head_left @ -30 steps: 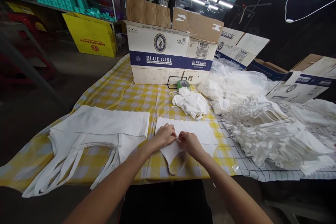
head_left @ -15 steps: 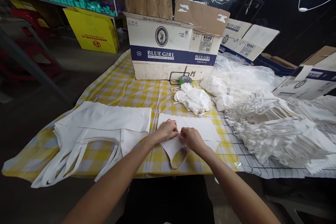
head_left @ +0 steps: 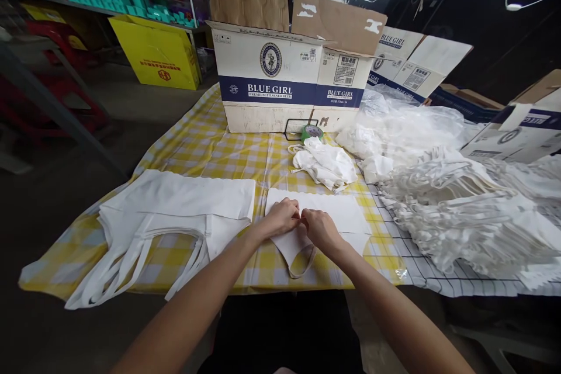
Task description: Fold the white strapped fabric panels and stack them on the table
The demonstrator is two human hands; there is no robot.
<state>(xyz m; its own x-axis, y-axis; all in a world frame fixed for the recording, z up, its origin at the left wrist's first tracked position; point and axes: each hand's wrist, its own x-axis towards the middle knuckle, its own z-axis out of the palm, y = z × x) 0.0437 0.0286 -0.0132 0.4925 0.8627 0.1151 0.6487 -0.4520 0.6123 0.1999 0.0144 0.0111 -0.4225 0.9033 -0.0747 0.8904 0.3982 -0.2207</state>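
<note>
A white strappy top point(head_left: 346, 213) lies flat on the yellow checked cloth in front of me, its strap loop toward the front edge. My left hand point(head_left: 284, 215) pinches the fabric at the top's middle. Close beside it, nearly touching, my right hand point(head_left: 319, 227) is closed on the same garment with its fingertips together. The exact bit of fabric between the fingers is hidden. Left of my hands lies a neat stack of white tops point(head_left: 193, 196), its straps trailing to the table's front edge.
Behind the work stands a Blue Girl carton point(head_left: 267, 93) with a roll of green tape point(head_left: 312, 133) at its foot. A crumpled white garment point(head_left: 326, 163) lies nearer. On the right are a big heap of white garments point(head_left: 473, 216) and clear plastic bags point(head_left: 407, 120).
The view has shifted slightly. Both hands stay at the middle of the top, the fingertips now a little closer together.
</note>
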